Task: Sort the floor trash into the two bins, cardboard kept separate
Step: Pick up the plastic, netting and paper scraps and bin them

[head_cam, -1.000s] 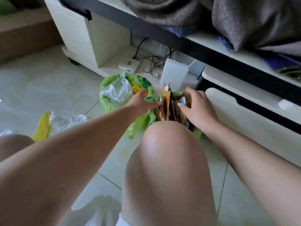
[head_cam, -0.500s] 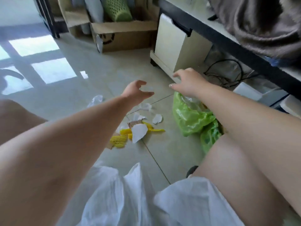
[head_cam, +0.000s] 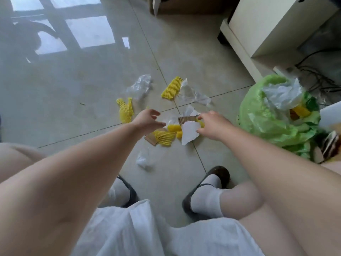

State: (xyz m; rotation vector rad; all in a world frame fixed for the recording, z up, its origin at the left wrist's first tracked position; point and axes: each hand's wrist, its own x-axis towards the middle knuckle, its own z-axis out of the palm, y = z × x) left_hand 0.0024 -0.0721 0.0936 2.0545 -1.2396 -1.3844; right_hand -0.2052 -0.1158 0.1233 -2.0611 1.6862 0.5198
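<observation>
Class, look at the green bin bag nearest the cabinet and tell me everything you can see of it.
The green bin bag is thin, glossy, translucent plastic, crumpled and slumped on the tiled floor beside a cream cabinet. Its mouth gapes open, showing clear plastic film and yellow scraps inside. Neither hand touches it; the right hand hovers apart, nearer the floor litter.

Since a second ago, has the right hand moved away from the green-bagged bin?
Yes. The right hand has left the green-bagged bin and now reaches leftward to the floor pile, fingers at the white paper scrap near the tile joint.
</observation>
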